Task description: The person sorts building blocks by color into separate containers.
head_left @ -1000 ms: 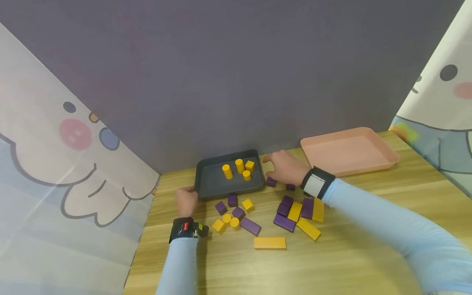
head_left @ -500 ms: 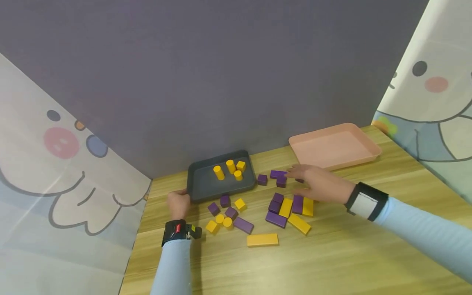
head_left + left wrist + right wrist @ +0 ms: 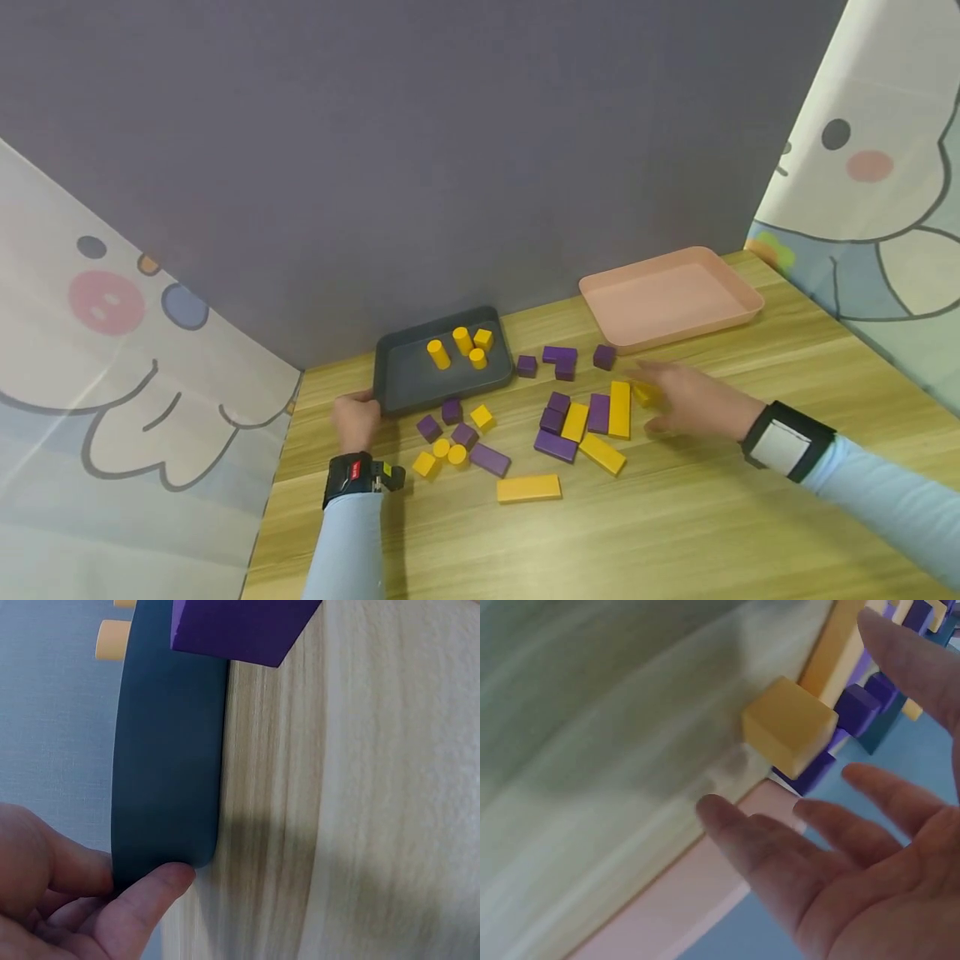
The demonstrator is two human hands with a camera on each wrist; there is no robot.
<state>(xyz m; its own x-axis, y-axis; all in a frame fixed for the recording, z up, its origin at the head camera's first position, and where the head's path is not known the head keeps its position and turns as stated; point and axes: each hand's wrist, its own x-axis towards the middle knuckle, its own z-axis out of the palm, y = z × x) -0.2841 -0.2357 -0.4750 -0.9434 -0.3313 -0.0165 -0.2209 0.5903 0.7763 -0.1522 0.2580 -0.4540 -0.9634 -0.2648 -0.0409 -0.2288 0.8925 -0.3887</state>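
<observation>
On the wood-grained tabletop point(image 3: 675, 533), a shallow, smooth pink tray point(image 3: 675, 300) stands far right, and a smaller, shallow dark grey tray point(image 3: 405, 379) stands to its left. The left hand point(image 3: 356, 421) pinches the grey tray's near left corner between thumb and fingers. The right hand point(image 3: 701, 402) is spread, thumb and fingers apart around a solid yellow cube point(image 3: 787, 724), with no grip visible; the cube sits on the tabletop beside an upright-lying yellow oblong block point(image 3: 619, 410). Progress, as judged: loading is at an early stage. Placed in the grey tray are a small yellow cube point(image 3: 483, 340) and three yellow cylinders point(image 3: 438, 354). Outstanding, outside both trays: yellow and purple oblong blocks point(image 3: 556, 446), purple cubes point(image 3: 527, 367), further yellow cubes point(image 3: 482, 417) and two short yellow discs point(image 3: 457, 456).
</observation>
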